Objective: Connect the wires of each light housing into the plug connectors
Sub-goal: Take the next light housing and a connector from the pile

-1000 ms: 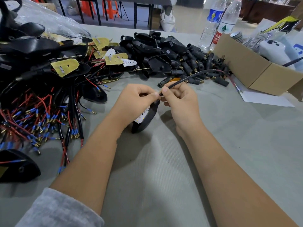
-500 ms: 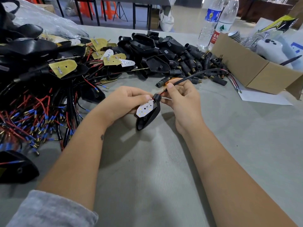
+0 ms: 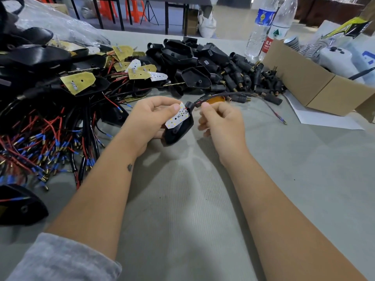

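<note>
At the middle of the table [image 3: 203, 199], the left hand [image 3: 150, 120] grips one black light housing [image 3: 178, 128], thumb pressed on its white LED board [image 3: 177, 117]. The right hand [image 3: 221, 122] is curled beside the cable [image 3: 223, 96] — whether it pinches anything cannot be told. Heaps of wired housings [image 3: 50, 126] and plug connectors [image 3: 243, 78] remain. Half a second earlier, the right fingers pinched the cable — the housing now sits more upright.

Left hand [image 3: 151, 120]: fingers curled, thumb pressed forward, gripping a held part.
Right hand [image 3: 221, 122]: fingers curled inward, fingertips pinching; what they pinch cannot be told.
Left forearm [image 3: 97, 197]: bare, grey sleeve [image 3: 60, 260] pushed up near elbow.
Right forearm [image 3: 280, 216]: bare, angled inward toward centre.
</note>
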### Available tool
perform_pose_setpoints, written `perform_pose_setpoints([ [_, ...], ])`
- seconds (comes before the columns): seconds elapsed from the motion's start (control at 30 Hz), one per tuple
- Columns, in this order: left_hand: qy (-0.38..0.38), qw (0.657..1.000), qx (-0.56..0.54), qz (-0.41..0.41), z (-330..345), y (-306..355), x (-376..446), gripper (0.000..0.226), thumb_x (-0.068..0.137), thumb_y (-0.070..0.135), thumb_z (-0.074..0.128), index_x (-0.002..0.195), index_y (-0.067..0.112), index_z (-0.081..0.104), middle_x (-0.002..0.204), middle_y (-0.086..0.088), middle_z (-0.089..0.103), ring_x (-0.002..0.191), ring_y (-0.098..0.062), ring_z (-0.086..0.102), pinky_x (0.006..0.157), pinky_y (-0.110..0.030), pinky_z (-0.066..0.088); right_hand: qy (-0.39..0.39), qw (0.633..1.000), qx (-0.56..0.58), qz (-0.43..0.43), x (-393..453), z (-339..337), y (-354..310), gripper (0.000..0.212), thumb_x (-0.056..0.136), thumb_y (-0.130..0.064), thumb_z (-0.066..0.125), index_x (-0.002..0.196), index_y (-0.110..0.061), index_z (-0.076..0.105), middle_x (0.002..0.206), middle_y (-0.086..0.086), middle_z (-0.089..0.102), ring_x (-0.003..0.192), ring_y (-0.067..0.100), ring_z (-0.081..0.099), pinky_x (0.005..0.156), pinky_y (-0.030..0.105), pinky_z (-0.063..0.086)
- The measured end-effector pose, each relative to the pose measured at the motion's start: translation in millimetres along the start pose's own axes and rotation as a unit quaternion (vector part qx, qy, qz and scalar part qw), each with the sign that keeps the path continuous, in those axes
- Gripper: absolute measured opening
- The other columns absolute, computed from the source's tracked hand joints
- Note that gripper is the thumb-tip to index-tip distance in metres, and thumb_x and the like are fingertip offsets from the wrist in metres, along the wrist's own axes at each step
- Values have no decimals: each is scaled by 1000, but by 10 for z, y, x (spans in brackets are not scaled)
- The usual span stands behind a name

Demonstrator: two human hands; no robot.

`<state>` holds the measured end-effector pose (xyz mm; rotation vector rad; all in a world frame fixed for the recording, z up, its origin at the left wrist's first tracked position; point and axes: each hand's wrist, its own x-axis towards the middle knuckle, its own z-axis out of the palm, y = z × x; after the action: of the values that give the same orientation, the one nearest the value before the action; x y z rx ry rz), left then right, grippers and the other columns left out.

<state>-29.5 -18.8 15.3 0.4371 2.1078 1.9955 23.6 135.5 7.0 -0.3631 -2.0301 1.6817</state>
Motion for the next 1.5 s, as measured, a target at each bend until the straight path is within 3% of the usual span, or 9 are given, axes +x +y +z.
perform_pose_setpoints([
  [0.23, -12, 998, 20, 63, 34, -29, 16, 2, 86, 24, 72, 87, 24, 73, 76, 10, 74, 77, 1, 67, 72, -10, 48, -64, 956, -204, -201, -61, 85, 37, 25, 94, -17, 61, 119, -16, 67, 106, -3, 51, 98, 9, 51, 82, 20, 43],
  [0.33, -41, 997, 4, 62, 4, -9, 5, 21, 77, 31, 74, 97, 23, 72, 85, 9, 74, 81, -3, 66, 78, -15, 50, -44, 967, -172, -181, -57, 60, 25, 17, 93, -14, 64, 107, -19, 71, 103, -6, 52, 91, -4, 48, 78, 11, 39],
  [0.47, -145, 989, -11, 16, -55, -30, -3, 68, 71, -2, 80, 129, 23, 56, 124, 3, 67, 113, -9, 64, 87, -21, 53, -27, 983, -116, -137, -46, 25, -20, 14, 91, -11, 65, 94, -24, 67, 102, -4, 54, 89, -4, 50, 80, 12, 38],
  [0.73, -43, 998, 44, -6, -43, -32, 9, 55, 72, -10, 77, 116, 20, 65, 100, -13, 75, 98, -29, 71, 100, -46, 50, -60, 988, -65, -124, -60, 31, -67, 23, 95, -8, 58, 84, -29, 59, 102, 3, 52, 93, 3, 50, 82, 12, 39],
  [0.9, -66, 997, 32, -6, -42, -14, -9, 53, 71, -11, 76, 113, 21, 66, 99, -8, 76, 95, -24, 71, 92, -37, 56, -83, 986, -105, -101, -23, 35, -30, 15, 94, -12, 60, 86, -25, 61, 109, 5, 49, 86, -19, 42, 76, 0, 33],
  [1.0, -105, 994, 29, 11, -5, 10, -19, 52, 71, -11, 76, 112, 20, 66, 95, 6, 75, 89, -7, 69, 76, -19, 56, -61, 985, -126, -104, -7, 33, -7, 11, 92, -15, 64, 87, -25, 63, 104, -2, 48, 86, -18, 43, 73, 1, 34],
  [1.17, -77, 997, 28, 9, 32, 9, -27, 22, 93, 15, 64, 114, 21, 67, 102, 1, 71, 87, -4, 70, 73, -22, 58, -40, 979, -159, -120, -23, 53, 20, 9, 87, -21, 71, 92, -28, 69, 100, -9, 50, 79, -9, 47, 69, 8, 37],
  [1.3, -28, 999, 14, 5, 24, -15, 1, 16, 99, 9, 54, 108, 15, 66, 100, -6, 68, 83, -12, 70, 67, -21, 58, -27, 987, -82, -134, -69, 50, -33, 34, 83, -17, 74, 101, -44, 65, 96, -12, 52, 67, -2, 46, 68, 11, 39],
  [1.5, 32, 999, -7, 19, 1, -32, 28, 15, 97, 6, 55, 99, 17, 66, 95, -4, 69, 75, -9, 70, 63, -19, 57, 69, 992, -76, -68, -29, -23, -44, 18, 92, -14, 58, 93, -31, 63, 82, -7, 60, 68, 2, 51, 62, 14, 40],
])
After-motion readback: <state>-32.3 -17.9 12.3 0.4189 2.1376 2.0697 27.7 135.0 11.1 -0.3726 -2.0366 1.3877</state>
